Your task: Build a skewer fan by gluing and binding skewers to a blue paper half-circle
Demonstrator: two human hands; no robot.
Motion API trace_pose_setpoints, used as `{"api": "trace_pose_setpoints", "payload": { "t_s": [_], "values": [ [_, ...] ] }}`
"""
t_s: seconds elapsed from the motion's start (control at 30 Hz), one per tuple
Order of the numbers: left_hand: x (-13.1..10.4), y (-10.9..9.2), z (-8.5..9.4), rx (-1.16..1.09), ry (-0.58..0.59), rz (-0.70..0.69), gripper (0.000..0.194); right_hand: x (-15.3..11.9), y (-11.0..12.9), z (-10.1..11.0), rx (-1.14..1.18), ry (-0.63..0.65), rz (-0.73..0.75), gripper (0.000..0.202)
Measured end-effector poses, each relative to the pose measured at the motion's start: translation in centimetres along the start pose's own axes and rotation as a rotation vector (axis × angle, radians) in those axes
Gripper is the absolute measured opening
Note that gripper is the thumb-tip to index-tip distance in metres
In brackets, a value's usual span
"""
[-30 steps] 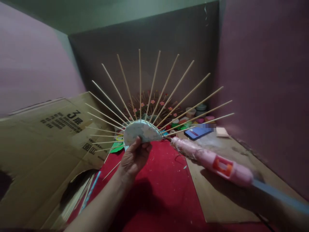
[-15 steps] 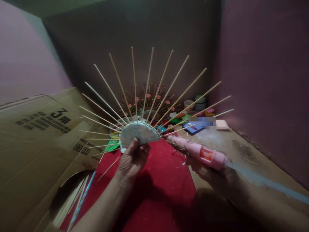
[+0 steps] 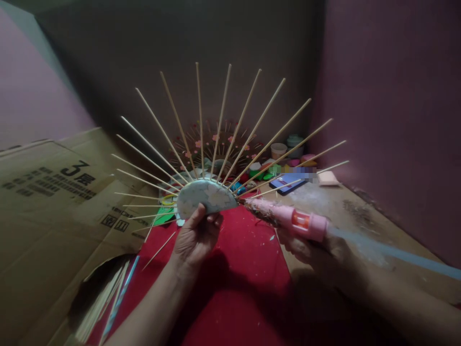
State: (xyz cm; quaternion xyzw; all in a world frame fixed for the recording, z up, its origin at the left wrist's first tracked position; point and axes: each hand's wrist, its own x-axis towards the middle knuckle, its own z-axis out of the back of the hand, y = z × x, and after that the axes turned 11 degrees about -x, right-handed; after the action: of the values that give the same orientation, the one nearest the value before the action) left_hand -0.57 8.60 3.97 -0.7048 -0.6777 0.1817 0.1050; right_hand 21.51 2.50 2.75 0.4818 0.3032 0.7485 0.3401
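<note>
My left hand (image 3: 198, 238) pinches the lower edge of a pale patterned half-round piece (image 3: 205, 198), thumb on its face. Several thin wooden sticks (image 3: 221, 120) fan out from the curved rim of that piece. Closed around the handle of a pink glue gun (image 3: 281, 218) is my right hand (image 3: 313, 254), partly hidden below the barrel. The dirty nozzle points left, at the right corner of the half-round piece. A long translucent glue stick (image 3: 392, 249) trails from the back of the gun.
A large cardboard sheet (image 3: 54, 226) stands at left, with loose sticks (image 3: 104, 302) in its opening. Red cloth (image 3: 237, 288) lies below my hands. Behind are a flower-decorated stick fan (image 3: 216, 138), a phone (image 3: 288, 182), a pale pink block (image 3: 328, 179) and a cup (image 3: 278, 151).
The view has shifted slightly, so the background sits further left. The glue gun appears a little further left and higher, its nozzle still by the right corner. Both holds are unchanged.
</note>
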Motion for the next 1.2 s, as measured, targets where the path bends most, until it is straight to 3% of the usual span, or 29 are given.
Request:
{"api": "trace_pose_setpoints", "payload": {
  "t_s": [0.23,0.6,1.2],
  "values": [
    [0.11,-0.03,0.33,0.036,0.023,-0.026,0.012,-0.10,-0.13,0.18,-0.033,-0.074,-0.045,0.041],
    [0.09,0.10,0.24,0.028,0.006,-0.022,0.010,0.04,-0.30,0.76,-0.015,0.044,0.020,0.045],
    [-0.08,0.24,0.36,0.052,0.009,-0.038,0.015,0.01,-0.07,0.62,0.006,0.038,0.037,0.044]
  ]
}}
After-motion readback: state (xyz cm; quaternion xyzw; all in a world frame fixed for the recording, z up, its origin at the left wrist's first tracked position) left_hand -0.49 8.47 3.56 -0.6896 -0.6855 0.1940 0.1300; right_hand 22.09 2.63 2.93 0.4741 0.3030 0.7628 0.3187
